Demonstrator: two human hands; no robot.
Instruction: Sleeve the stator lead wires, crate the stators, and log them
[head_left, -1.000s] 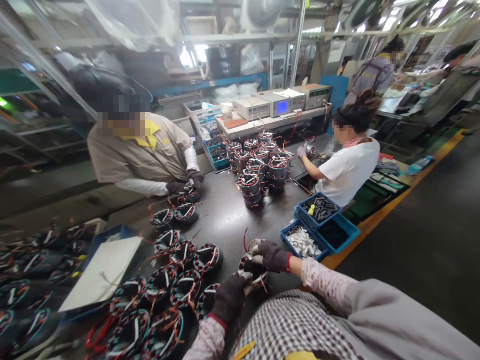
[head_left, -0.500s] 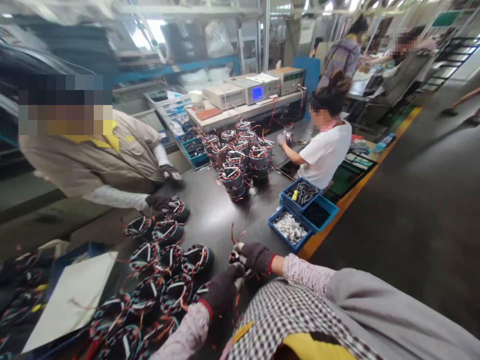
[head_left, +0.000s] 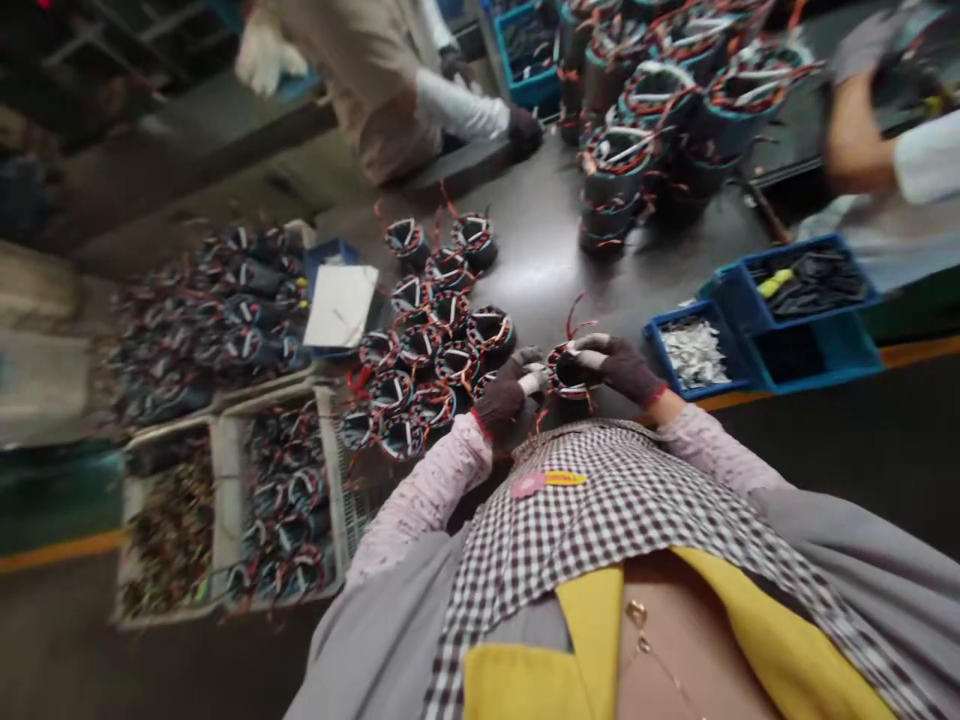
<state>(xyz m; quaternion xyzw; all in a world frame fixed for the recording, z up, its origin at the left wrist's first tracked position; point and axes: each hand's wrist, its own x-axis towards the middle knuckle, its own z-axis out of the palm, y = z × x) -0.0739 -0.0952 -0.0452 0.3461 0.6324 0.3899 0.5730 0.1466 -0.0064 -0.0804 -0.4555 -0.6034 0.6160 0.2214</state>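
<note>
Both my hands wear dark gloves and grip one wound coil ring (head_left: 564, 372) with red and copper wires, held just above the dark table (head_left: 540, 260) in front of my checked apron. My left hand (head_left: 501, 402) is closed on the ring's left side. My right hand (head_left: 619, 367) is closed on its right side, with pale fingertips over the rim. Several similar coil rings (head_left: 439, 340) lie in a cluster on the table just left of my hands.
Blue bins (head_left: 780, 310) with small parts stand to the right. Stacked coils (head_left: 645, 120) rise at the far side. White crates (head_left: 277, 500) of coils sit at the left on the floor. One co-worker's sleeve (head_left: 457, 105) and another's arm (head_left: 855, 130) reach the table.
The view has tilted sharply down and left, so my apron fills the bottom. My hands keep hold of the same coil ring, which now sits closer to my body.
</note>
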